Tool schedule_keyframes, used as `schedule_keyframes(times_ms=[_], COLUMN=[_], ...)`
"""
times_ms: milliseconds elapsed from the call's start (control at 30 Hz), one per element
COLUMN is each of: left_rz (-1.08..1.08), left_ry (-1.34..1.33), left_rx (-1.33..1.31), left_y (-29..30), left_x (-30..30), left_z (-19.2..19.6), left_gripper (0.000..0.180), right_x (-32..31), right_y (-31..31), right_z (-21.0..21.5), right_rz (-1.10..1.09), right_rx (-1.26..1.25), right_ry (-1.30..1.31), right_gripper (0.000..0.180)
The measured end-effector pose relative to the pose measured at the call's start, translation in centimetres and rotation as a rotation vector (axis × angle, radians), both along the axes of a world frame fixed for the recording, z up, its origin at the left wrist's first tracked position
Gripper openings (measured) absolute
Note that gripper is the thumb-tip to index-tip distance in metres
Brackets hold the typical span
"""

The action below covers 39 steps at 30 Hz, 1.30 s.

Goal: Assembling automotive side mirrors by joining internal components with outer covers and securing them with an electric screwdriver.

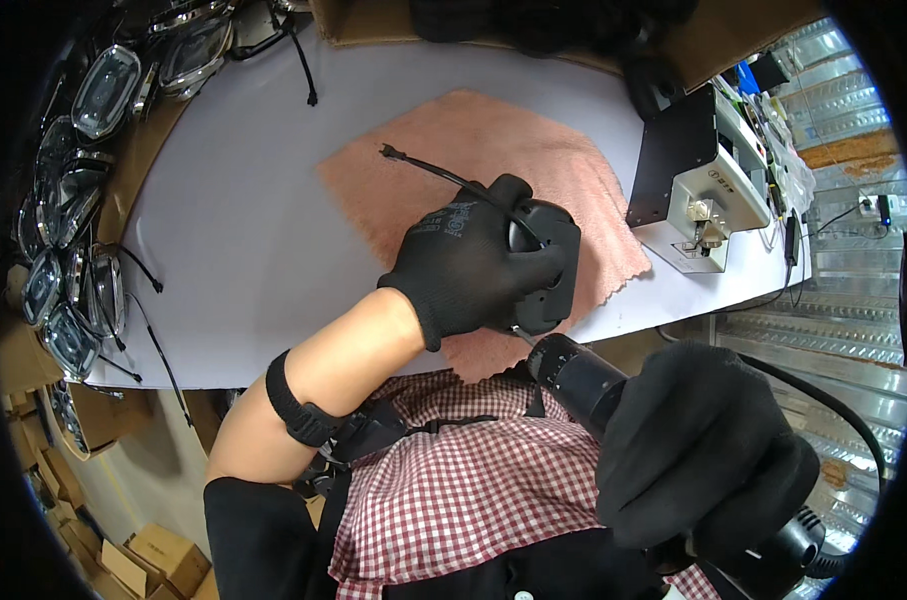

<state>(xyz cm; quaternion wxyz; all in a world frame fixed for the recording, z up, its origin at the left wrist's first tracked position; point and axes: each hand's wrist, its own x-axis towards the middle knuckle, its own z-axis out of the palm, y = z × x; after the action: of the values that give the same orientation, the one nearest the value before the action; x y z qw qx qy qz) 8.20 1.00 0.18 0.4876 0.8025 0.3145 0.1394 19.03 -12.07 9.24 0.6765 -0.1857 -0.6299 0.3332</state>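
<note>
My left hand (pixel 463 265), in a black knit glove, is closed around a black plastic housing (pixel 565 262) over the pink cloth (pixel 463 125). A short black cable (pixel 433 168) with a small connector at its end runs out past my knuckles to the upper left. In my right hand (pixel 703 445), also gloved in black, is a black electric screwdriver (pixel 576 378). Its slim bit points up and left, with the tip at the near edge of the housing. Whether the tip sits on a screw is too small to tell.
A white-and-black screw feeder (pixel 718 190) stands on the white table (pixel 223 220) to the right. Several clear-lensed lamps (pixel 106 90) with cables fill a cardboard box on the left. Another box (pixel 373 25) of black parts lies at the back. The screwdriver's thick cord (pixel 833 400) loops at right.
</note>
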Motion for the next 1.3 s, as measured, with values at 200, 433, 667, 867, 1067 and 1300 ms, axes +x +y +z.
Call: schedule_keyframes(times_ms=[200, 433, 667, 867, 1067, 1300], left_rz=[0.006, 0.029, 0.010, 0.189, 0.078, 1.132], left_ry=[0.120, 0.087, 0.047, -0.201, -0.158, 0.120], left_rx=[-0.050, 0.009, 0.031, -0.028, -0.902, -0.381], left_y=[-0.1, -0.2, -0.7, -4.4, -8.9, -18.8], left_x=[0.3, 0.3, -0.4, -6.1, -27.1, -40.1], left_z=[1.0, 1.1, 0.9, 1.2, -4.1, -24.4], left_gripper=[0.070, 0.070, 0.072, 0.072, 0.058, 0.048], right_x=[0.5, -1.9, -1.2, 4.0, 12.0, 12.9], right_y=[-1.1, 2.0, -0.6, -5.6, -9.3, -10.8], right_z=[-0.6, -1.5, 0.5, 3.8, -1.7, -4.6], right_rz=[-0.168, -0.342, -0.276, 0.050, -0.459, -1.021], right_rx=[-0.118, -0.018, 0.071, 0.119, -0.069, -0.289], right_ry=[-0.075, 0.129, 0.180, 0.306, 0.344, 0.594], right_gripper=[0.027, 0.022, 0.016, 0.015, 0.030, 0.030])
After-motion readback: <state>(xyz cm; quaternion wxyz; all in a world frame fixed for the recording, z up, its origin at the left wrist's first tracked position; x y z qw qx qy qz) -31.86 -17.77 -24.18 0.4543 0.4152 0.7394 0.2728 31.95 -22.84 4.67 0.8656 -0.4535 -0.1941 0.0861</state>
